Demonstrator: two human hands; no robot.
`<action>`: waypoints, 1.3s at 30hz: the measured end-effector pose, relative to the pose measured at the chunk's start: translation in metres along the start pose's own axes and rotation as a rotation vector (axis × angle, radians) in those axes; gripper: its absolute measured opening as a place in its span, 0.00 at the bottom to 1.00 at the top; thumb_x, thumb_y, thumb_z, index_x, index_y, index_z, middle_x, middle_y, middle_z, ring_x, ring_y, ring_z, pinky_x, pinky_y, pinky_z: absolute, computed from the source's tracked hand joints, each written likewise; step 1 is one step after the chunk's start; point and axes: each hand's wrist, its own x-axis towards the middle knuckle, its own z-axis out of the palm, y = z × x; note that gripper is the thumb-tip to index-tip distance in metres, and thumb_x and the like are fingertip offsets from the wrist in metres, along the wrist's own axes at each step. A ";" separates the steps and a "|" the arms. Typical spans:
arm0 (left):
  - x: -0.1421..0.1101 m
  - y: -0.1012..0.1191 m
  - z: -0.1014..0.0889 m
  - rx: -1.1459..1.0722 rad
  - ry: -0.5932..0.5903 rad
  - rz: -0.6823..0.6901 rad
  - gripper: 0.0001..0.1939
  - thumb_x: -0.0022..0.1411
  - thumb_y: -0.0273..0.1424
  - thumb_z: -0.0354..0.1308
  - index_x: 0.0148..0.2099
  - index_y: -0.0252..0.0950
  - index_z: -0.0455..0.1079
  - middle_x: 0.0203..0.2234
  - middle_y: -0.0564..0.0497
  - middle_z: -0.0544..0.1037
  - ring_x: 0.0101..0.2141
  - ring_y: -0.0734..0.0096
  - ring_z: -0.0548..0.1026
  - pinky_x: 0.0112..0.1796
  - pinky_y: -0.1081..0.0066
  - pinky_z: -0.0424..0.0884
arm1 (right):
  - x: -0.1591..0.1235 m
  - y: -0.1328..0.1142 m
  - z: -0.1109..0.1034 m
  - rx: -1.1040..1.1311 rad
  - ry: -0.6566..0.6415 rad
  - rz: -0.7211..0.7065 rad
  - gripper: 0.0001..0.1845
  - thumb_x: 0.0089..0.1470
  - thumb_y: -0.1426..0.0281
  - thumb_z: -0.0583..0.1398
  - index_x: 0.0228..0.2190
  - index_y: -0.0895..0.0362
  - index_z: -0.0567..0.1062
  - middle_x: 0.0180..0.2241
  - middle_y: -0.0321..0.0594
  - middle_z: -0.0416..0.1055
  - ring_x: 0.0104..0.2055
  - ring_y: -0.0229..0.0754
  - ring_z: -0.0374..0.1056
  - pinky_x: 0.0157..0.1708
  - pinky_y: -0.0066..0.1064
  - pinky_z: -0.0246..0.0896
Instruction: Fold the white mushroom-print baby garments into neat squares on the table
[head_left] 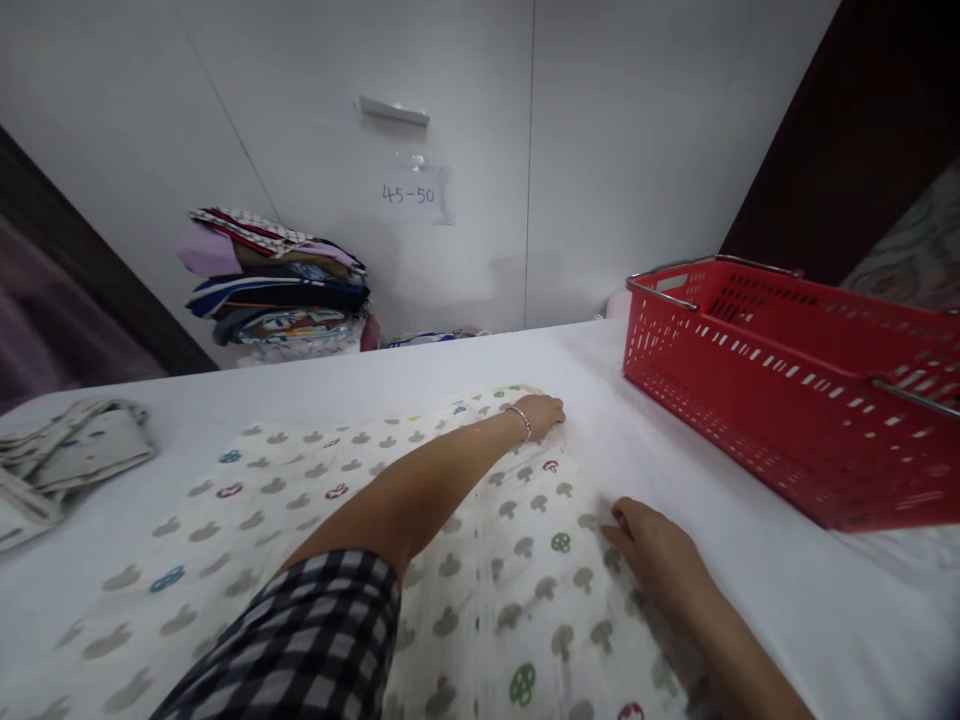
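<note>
Mushroom-print cloth [525, 580] is spread mostly flat on the table [577, 370], w/ some wrinkles on the R side left unsmoothed. L hand [541, 412] is on its far R corner, fingers curled, can't tell if they're gripping. R hand [656, 550] is by the R edge, thumb & fingers slightly apart AFAICT, kinda blurry tbh. Red basket [787, 430] sits off to the R.
</note>
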 end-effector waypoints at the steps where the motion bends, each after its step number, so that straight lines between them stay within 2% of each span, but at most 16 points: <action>1: 0.001 0.000 -0.001 0.013 -0.021 0.038 0.11 0.55 0.25 0.53 0.39 0.43 0.72 0.44 0.51 0.72 0.45 0.67 0.68 0.43 0.71 0.63 | 0.000 0.000 -0.001 0.009 -0.003 0.011 0.06 0.52 0.67 0.52 0.31 0.55 0.67 0.31 0.41 0.72 0.31 0.42 0.68 0.26 0.29 0.53; 4: 0.002 -0.002 -0.004 0.049 -0.071 0.131 0.11 0.54 0.24 0.53 0.39 0.41 0.71 0.43 0.48 0.72 0.45 0.65 0.69 0.43 0.69 0.64 | 0.000 -0.001 -0.004 0.032 -0.008 0.040 0.05 0.52 0.68 0.53 0.31 0.54 0.66 0.30 0.40 0.72 0.30 0.42 0.67 0.26 0.29 0.51; 8: -0.002 -0.007 -0.008 0.084 -0.097 0.158 0.11 0.55 0.25 0.54 0.40 0.42 0.70 0.43 0.50 0.72 0.44 0.66 0.69 0.43 0.70 0.64 | -0.001 -0.001 -0.008 0.047 -0.006 0.043 0.07 0.53 0.67 0.51 0.27 0.55 0.66 0.28 0.39 0.72 0.29 0.41 0.66 0.25 0.28 0.48; 11: -0.002 -0.006 -0.014 0.119 -0.089 0.142 0.08 0.57 0.26 0.51 0.39 0.40 0.69 0.42 0.48 0.71 0.42 0.66 0.70 0.41 0.68 0.65 | -0.003 -0.001 -0.012 0.057 -0.007 0.048 0.09 0.54 0.67 0.50 0.26 0.55 0.66 0.27 0.39 0.71 0.28 0.40 0.65 0.25 0.28 0.47; 15: 0.009 0.004 -0.019 0.158 -0.031 0.077 0.11 0.58 0.24 0.49 0.44 0.37 0.66 0.46 0.44 0.69 0.44 0.62 0.70 0.42 0.65 0.66 | -0.001 0.001 -0.017 0.040 -0.017 0.098 0.09 0.54 0.67 0.50 0.26 0.55 0.66 0.27 0.39 0.71 0.28 0.39 0.65 0.24 0.28 0.45; 20: 0.025 0.022 -0.010 0.173 -0.044 0.027 0.14 0.53 0.20 0.53 0.44 0.34 0.66 0.45 0.41 0.69 0.44 0.60 0.71 0.39 0.64 0.67 | 0.003 0.005 -0.014 0.000 -0.049 0.127 0.09 0.53 0.67 0.50 0.25 0.56 0.67 0.26 0.39 0.71 0.28 0.39 0.64 0.24 0.27 0.45; 24: 0.022 0.022 -0.004 0.159 -0.026 0.019 0.14 0.54 0.21 0.52 0.44 0.35 0.67 0.44 0.43 0.69 0.43 0.61 0.71 0.39 0.66 0.68 | 0.002 0.008 -0.013 -0.002 -0.050 0.110 0.10 0.53 0.65 0.51 0.27 0.55 0.69 0.27 0.39 0.71 0.28 0.40 0.66 0.24 0.28 0.49; 25: 0.018 0.021 -0.003 0.153 -0.005 0.020 0.14 0.55 0.22 0.51 0.45 0.35 0.67 0.45 0.43 0.69 0.43 0.62 0.71 0.39 0.66 0.68 | 0.002 0.008 -0.013 0.004 -0.014 0.095 0.11 0.53 0.65 0.51 0.28 0.55 0.70 0.28 0.40 0.71 0.30 0.41 0.67 0.25 0.28 0.51; 27: 0.007 0.019 -0.001 0.140 0.049 0.022 0.15 0.59 0.24 0.48 0.48 0.37 0.64 0.48 0.45 0.66 0.46 0.64 0.69 0.40 0.67 0.68 | 0.000 0.009 -0.012 0.034 0.137 0.029 0.12 0.54 0.64 0.50 0.33 0.55 0.71 0.33 0.42 0.72 0.35 0.44 0.68 0.29 0.31 0.57; 29: -0.007 0.017 0.003 0.101 0.127 0.031 0.16 0.61 0.26 0.46 0.51 0.39 0.62 0.50 0.47 0.64 0.47 0.67 0.68 0.41 0.69 0.68 | -0.002 0.007 -0.006 0.104 0.302 -0.122 0.15 0.55 0.64 0.49 0.38 0.56 0.71 0.40 0.45 0.70 0.42 0.45 0.67 0.37 0.34 0.61; 31: -0.022 0.016 0.010 0.049 0.209 0.043 0.15 0.61 0.27 0.46 0.50 0.39 0.62 0.50 0.48 0.65 0.47 0.67 0.67 0.43 0.69 0.67 | -0.005 0.002 0.005 0.174 0.354 -0.330 0.19 0.57 0.63 0.48 0.45 0.57 0.69 0.48 0.47 0.67 0.50 0.45 0.63 0.46 0.37 0.60; 33: -0.033 0.012 0.017 0.017 0.253 0.037 0.12 0.61 0.29 0.48 0.47 0.38 0.64 0.48 0.47 0.67 0.47 0.66 0.67 0.45 0.67 0.66 | -0.006 -0.004 0.020 0.174 0.278 -0.507 0.24 0.57 0.62 0.49 0.53 0.57 0.63 0.56 0.47 0.59 0.57 0.45 0.56 0.53 0.39 0.54; 34: -0.037 0.010 0.020 0.015 0.259 0.018 0.12 0.61 0.30 0.48 0.47 0.38 0.64 0.48 0.47 0.67 0.48 0.65 0.66 0.47 0.65 0.64 | -0.006 -0.008 0.027 0.140 0.222 -0.543 0.27 0.57 0.61 0.50 0.56 0.56 0.59 0.59 0.47 0.55 0.60 0.46 0.51 0.55 0.42 0.51; 36: -0.039 0.002 0.025 0.010 0.270 -0.064 0.14 0.61 0.34 0.48 0.48 0.37 0.64 0.51 0.45 0.66 0.52 0.62 0.63 0.51 0.62 0.60 | -0.005 -0.013 0.040 0.045 0.114 -0.520 0.32 0.55 0.58 0.51 0.59 0.56 0.55 0.62 0.46 0.47 0.63 0.50 0.42 0.58 0.47 0.45; 39: -0.035 -0.011 0.028 -0.036 0.246 -0.262 0.24 0.61 0.44 0.45 0.56 0.37 0.58 0.60 0.44 0.56 0.59 0.58 0.51 0.56 0.54 0.49 | -0.002 -0.016 0.049 -0.069 0.035 -0.404 0.35 0.55 0.53 0.49 0.59 0.58 0.56 0.63 0.46 0.42 0.64 0.52 0.36 0.59 0.51 0.37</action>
